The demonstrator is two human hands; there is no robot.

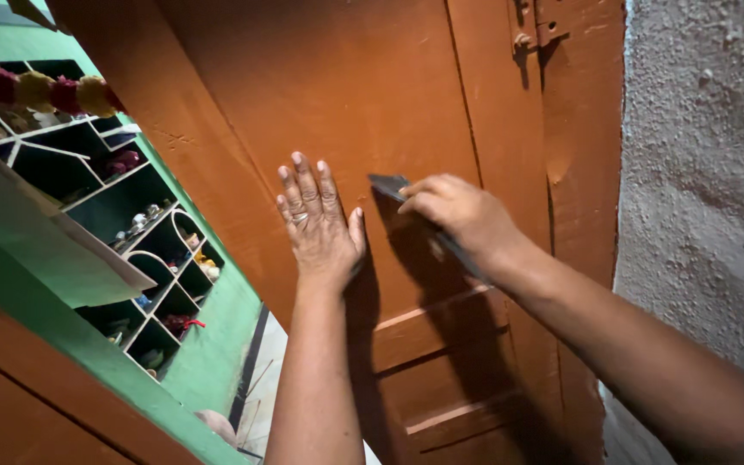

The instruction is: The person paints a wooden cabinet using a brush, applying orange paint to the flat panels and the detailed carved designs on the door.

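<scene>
My left hand lies flat, fingers spread, on the brown wooden door; my right hand grips a dark scraper, blade on the panel. I judge I'm mid-scrape; next calls for a firm, flat push

One head cam only, no second view to overlap. It looks forward and slightly down at a brown door from close range, frame rolled clockwise. Door fills centre, rough grey wall at right edge, green shelves recede at left, further off.
</scene>
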